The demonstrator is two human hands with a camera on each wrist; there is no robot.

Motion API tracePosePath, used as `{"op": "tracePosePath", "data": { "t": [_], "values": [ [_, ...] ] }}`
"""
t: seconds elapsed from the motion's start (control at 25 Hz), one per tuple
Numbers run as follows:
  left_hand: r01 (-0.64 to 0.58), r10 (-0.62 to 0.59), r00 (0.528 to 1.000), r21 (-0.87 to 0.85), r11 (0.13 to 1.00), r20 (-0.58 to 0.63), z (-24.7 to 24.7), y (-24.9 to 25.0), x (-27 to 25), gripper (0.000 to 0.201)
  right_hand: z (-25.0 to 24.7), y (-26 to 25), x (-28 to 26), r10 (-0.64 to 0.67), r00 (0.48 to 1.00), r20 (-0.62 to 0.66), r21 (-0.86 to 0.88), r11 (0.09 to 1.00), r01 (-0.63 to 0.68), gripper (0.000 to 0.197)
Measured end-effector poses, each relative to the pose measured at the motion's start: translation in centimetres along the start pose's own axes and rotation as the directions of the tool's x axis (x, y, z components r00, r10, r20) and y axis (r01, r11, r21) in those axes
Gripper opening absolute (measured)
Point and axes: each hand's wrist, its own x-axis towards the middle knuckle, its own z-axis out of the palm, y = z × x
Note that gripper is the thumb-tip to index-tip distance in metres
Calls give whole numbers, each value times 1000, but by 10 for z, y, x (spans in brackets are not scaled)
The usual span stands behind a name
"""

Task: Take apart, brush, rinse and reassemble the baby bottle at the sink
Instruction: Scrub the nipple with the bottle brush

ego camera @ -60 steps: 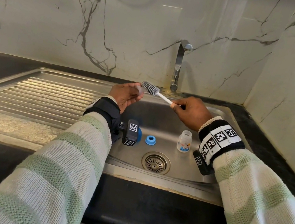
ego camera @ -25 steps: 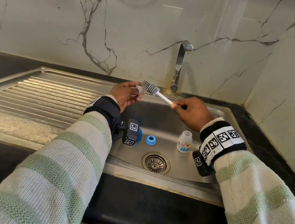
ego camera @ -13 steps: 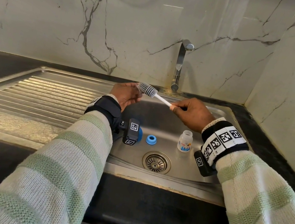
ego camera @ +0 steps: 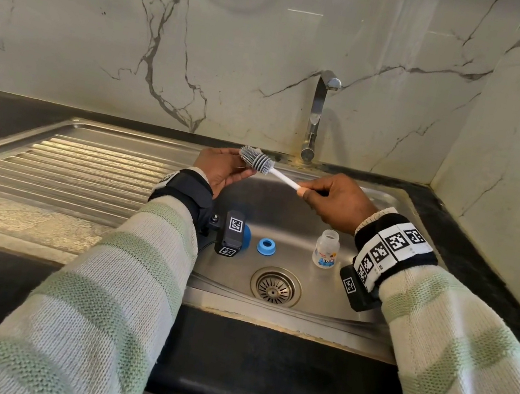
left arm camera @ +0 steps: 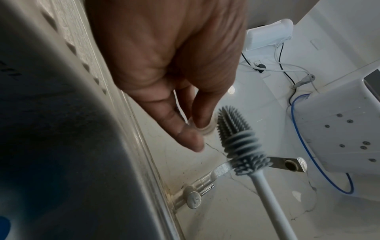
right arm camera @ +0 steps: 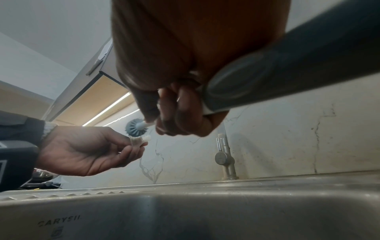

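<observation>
My left hand [ego camera: 236, 164] pinches a small clear bottle nipple [left arm camera: 203, 129] between thumb and fingertips, above the sink's back left corner. My right hand [ego camera: 308, 194] grips the white shaft of the bottle brush [ego camera: 284, 179]. The brush's grey silicone head [ego camera: 255, 160] lies right beside the nipple [right arm camera: 140, 139], angled up to the left. Its dark handle [right arm camera: 287, 69] runs back under my right palm. The small bottle body [ego camera: 327, 248] stands upright and uncapped in the basin. A blue screw ring [ego camera: 266, 246] lies to its left. A blue cap [ego camera: 246, 236] is half hidden behind my left wrist camera.
The steel sink [ego camera: 298, 323] has a drain strainer [ego camera: 275, 285] at the front centre. The faucet [ego camera: 316, 116] stands behind it with no water running. A ribbed drainboard [ego camera: 65, 169] extends left. Marble walls close the back and right sides.
</observation>
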Motion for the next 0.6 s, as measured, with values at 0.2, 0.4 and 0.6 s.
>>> {"op": "tracePosePath", "data": {
  "t": [0.2,0.4,0.6],
  "values": [
    [-36,36,999,72,997,-5,2,1,-3,19,-1,0,0,2,1000,11,-20,1000,-1,21],
    [-25,26,1000,28,999,-6,1,2,-4,13,0,0,-1,7,1000,6,6,1000,-7,22],
    [-6,7,1000,60,998,-24,3,1,-3,23,0,0,0,-8,1000,-20,-29,1000,8,25]
  ]
}}
